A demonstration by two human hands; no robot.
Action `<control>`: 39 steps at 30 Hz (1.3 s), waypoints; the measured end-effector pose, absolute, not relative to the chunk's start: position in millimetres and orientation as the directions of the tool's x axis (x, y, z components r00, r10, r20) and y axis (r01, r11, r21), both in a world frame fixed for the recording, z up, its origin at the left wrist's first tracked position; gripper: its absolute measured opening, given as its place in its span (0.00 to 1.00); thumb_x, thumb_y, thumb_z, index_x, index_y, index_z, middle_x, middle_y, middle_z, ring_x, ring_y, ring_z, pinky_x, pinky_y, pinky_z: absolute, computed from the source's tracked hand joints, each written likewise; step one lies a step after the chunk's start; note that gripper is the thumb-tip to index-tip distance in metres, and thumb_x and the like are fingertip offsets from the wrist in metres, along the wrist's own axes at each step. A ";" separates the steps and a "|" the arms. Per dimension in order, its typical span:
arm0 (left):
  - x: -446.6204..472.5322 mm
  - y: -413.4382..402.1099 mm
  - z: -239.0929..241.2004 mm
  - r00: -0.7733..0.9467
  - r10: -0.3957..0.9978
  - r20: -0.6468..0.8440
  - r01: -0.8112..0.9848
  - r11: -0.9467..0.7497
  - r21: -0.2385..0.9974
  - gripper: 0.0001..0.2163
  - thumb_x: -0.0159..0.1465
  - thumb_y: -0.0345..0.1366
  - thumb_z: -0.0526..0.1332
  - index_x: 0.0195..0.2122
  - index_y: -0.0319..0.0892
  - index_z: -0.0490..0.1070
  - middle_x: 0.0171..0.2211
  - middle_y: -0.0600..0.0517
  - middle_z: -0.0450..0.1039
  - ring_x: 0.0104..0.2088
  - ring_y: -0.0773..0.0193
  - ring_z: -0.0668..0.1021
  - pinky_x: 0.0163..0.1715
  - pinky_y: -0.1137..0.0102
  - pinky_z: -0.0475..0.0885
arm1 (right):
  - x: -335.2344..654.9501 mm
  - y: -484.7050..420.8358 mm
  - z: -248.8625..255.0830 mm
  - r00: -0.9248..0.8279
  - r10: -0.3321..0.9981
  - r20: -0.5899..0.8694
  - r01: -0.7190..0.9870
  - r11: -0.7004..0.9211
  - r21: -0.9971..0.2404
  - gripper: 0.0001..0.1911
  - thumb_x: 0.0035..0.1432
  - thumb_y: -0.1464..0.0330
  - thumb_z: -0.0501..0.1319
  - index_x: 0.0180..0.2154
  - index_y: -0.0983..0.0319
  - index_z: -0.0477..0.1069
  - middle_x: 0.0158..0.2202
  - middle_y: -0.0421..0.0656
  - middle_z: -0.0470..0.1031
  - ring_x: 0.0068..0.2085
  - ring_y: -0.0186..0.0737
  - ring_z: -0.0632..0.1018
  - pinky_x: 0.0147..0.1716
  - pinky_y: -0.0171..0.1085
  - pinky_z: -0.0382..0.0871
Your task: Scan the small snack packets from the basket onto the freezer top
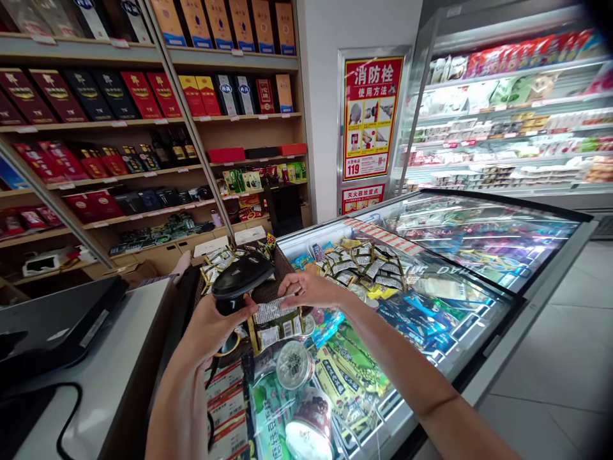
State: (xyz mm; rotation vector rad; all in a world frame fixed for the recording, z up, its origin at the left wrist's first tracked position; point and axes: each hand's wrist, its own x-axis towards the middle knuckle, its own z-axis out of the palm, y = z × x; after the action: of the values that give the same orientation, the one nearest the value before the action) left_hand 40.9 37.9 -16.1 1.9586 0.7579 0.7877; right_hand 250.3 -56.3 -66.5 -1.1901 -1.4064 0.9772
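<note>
My left hand [211, 326] is closed around the handle of a black handheld barcode scanner [243, 276], its head above the fist. Just below and right of the scanner, a gold-and-dark snack packet [278, 322] shows its printed back and barcode. My right hand [311, 291] pinches that packet near its upper right corner. Similar packets [359, 265] lie piled on the freezer glass beyond my right hand. More of them [223, 260] sit in a brown woven basket [282, 263] behind the scanner, which partly hides them.
Under my arms is a glass-topped chest freezer [479, 377] containing ice-cream packs and cups [293, 364]. To the left, a counter [124, 338] carries a black device [62, 319] and cable. Shelves of boxes [230, 96] and a lit refrigerated display [507, 121] stand behind.
</note>
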 end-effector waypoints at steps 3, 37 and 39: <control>42.9 36.9 -17.7 0.687 0.700 0.196 0.224 -0.460 0.859 0.17 0.46 0.50 0.74 0.26 0.41 0.77 0.26 0.51 0.78 0.30 0.59 0.77 0.33 0.68 0.71 | 241.8 -62.2 -60.0 -0.145 0.980 0.138 0.256 0.172 -0.951 0.19 0.48 0.54 0.72 0.36 0.61 0.75 0.29 0.36 0.74 0.27 0.29 0.69 0.27 0.30 0.62; 53.2 34.9 -26.2 0.647 0.761 0.053 0.350 -0.357 0.866 0.29 0.47 0.61 0.70 0.35 0.38 0.77 0.26 0.47 0.81 0.30 0.54 0.82 0.27 0.69 0.72 | 300.7 -37.3 -95.1 0.628 0.772 0.094 -0.160 0.247 -0.956 0.29 0.46 0.70 0.68 0.49 0.54 0.62 0.38 0.36 0.76 0.35 0.36 0.79 0.32 0.38 0.80; 53.0 34.3 -26.0 0.634 0.771 0.060 0.355 -0.360 0.863 0.29 0.47 0.61 0.70 0.36 0.38 0.77 0.27 0.46 0.81 0.31 0.54 0.82 0.29 0.69 0.73 | 307.2 -36.8 -97.3 0.646 0.755 0.113 -0.115 0.243 -0.963 0.29 0.45 0.69 0.68 0.49 0.54 0.63 0.37 0.36 0.75 0.36 0.37 0.79 0.32 0.38 0.79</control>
State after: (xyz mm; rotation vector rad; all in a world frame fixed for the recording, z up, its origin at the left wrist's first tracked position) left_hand 53.0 34.3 -26.0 1.9623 0.8851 0.5874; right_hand 307.2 -36.8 -97.3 -1.1850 -0.6541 0.6559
